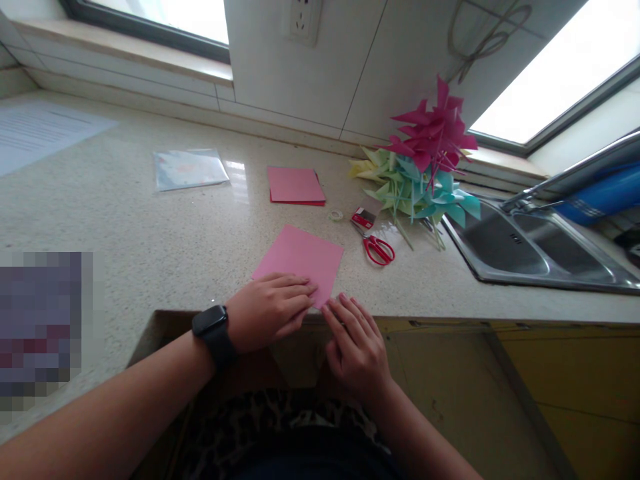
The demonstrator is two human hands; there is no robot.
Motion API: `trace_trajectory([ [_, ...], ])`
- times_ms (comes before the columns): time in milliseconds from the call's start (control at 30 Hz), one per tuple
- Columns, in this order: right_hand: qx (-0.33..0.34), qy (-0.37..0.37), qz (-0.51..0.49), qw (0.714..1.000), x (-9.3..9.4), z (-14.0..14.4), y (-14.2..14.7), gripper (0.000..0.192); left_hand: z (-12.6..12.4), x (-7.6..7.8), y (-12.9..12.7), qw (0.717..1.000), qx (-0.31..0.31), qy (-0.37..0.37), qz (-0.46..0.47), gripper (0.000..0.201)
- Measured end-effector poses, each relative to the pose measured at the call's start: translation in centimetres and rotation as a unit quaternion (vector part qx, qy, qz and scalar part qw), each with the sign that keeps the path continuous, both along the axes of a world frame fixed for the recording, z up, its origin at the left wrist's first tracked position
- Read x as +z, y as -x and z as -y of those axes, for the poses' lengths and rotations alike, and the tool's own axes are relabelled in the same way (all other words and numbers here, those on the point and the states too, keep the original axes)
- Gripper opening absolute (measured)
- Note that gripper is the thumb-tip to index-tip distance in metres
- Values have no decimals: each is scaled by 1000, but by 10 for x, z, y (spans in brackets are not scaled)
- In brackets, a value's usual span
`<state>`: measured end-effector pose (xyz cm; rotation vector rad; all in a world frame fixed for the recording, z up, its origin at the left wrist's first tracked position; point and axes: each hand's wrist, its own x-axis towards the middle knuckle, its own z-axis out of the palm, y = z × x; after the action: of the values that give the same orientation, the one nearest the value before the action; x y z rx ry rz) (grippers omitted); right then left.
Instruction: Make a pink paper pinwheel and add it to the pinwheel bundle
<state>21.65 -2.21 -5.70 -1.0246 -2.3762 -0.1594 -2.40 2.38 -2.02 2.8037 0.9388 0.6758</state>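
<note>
A square sheet of pink paper (303, 257) lies turned at an angle by the front edge of the counter. Across its near left part my left hand (273, 307) rests flat, fingers stretched out and pointing right. My right hand (357, 340) is at the paper's near right corner, fingertips touching the corner or the counter edge beside it. Its fingers are extended; the thumb is partly tucked beneath, and nothing shows in its grasp. Farther back sits a stack of pink and red paper (296, 185). Red-handled scissors (379, 250) lie to the right.
Beside the scissors are a small red box (364, 217) and a tape roll (335, 215). Paper pinwheels (425, 160) are piled near the wall, left of a steel sink (505, 237). A clear packet (190, 169) and a printed sheet (45, 130) lie on the counter's left.
</note>
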Motion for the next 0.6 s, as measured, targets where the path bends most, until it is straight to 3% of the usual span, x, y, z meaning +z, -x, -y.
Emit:
trace_trajectory([
  [600, -6, -1, -4, 1000, 2, -1, 1, 53, 1, -1, 0, 1000, 0, -4, -2, 24],
])
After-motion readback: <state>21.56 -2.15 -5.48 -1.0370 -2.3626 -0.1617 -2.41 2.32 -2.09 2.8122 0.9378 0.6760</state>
